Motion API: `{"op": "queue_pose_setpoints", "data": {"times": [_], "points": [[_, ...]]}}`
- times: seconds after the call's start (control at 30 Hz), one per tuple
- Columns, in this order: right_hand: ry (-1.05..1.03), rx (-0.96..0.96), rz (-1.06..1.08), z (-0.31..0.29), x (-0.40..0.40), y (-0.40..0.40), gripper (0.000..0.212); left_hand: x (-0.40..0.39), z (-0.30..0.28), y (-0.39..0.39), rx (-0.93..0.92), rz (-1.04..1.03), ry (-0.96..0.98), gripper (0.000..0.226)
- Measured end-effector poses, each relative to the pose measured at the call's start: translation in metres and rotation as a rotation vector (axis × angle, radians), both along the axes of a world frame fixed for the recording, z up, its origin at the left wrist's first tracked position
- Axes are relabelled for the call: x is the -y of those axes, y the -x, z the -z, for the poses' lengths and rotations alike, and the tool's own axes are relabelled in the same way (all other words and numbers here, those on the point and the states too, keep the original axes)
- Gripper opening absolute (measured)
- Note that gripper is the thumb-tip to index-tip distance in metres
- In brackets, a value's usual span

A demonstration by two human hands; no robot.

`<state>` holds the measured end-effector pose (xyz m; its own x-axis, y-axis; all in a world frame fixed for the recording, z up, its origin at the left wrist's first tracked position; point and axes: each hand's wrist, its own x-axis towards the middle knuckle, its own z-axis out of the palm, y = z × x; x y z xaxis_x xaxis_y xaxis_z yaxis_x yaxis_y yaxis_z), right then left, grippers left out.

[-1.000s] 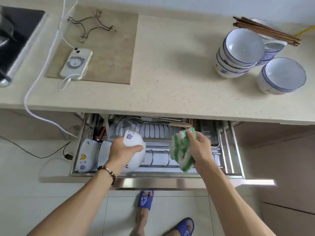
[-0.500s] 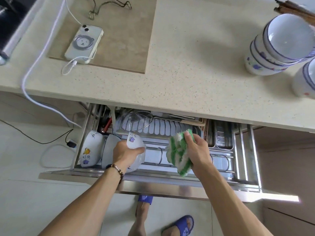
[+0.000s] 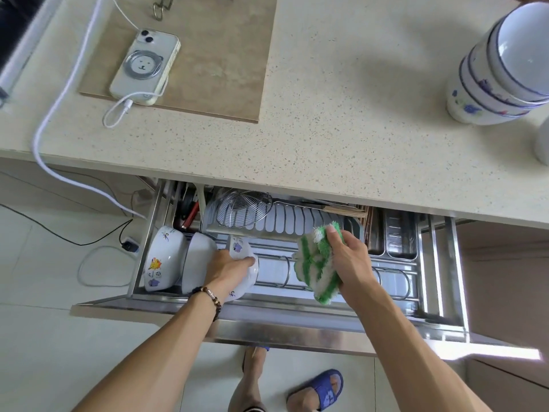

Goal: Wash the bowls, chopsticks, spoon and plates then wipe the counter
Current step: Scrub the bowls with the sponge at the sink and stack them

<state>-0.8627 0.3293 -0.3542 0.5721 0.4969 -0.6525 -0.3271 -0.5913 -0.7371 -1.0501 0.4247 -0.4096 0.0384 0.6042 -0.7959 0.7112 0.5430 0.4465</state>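
L hand (image 3: 228, 267) grips bowl (image 3: 244, 264) on edge at rack drawer's (image 3: 297, 325) left end, beside two racked bowls, to drain. R hand (image 3: 347, 260) clutches green-white cloth (image 3: 315, 270), prob. for worktop (image 3: 341, 120).

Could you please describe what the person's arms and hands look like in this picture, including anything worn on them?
Both forearms are bare, with no sleeves in view. The left hand has a bead bracelet round its wrist, made of dark brown beads with one lighter, patterned bead. The right hand and its wrist carry nothing: no ring, watch or glove shows. No ring shows on the left hand either.
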Motion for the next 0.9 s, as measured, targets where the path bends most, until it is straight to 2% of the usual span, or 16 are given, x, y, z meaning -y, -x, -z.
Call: {"op": "queue_pose_setpoints", "data": {"times": [0.07,0.17,0.27,0.4,0.53,0.63,0.8,0.9], "points": [[-0.013,-0.013,0.013,-0.002,-0.002,-0.001,0.031,0.004,-0.01,-0.002,-0.068,0.096,-0.06,0.04],[-0.029,-0.028,0.032,-0.011,-0.004,-0.007,0.031,0.014,-0.033,-0.005,-0.14,0.335,-0.26,0.051],[-0.05,-0.037,0.073,-0.028,-0.003,-0.019,0.033,0.019,-0.06,-0.017,-0.096,0.577,-0.49,0.064],[-0.095,-0.029,0.156,-0.06,0.007,-0.047,0.039,0.016,-0.1,-0.06,-0.037,0.816,-0.722,0.064],[-0.145,0.021,0.219,-0.097,0.027,-0.086,0.034,0.02,-0.132,-0.114,0.001,0.976,-0.897,0.062],[-0.16,0.07,0.257,-0.122,0.043,-0.114,0.035,0.027,-0.147,-0.15,0.025,1.039,-0.958,0.062],[-0.243,0.098,0.396,-0.146,0.082,-0.181,0.066,0.052,-0.178,-0.23,0.111,1.119,-1.021,0.063],[-0.263,0.096,0.443,-0.151,0.104,-0.227,0.066,0.07,-0.194,-0.288,0.165,1.143,-1.05,0.064]]}}
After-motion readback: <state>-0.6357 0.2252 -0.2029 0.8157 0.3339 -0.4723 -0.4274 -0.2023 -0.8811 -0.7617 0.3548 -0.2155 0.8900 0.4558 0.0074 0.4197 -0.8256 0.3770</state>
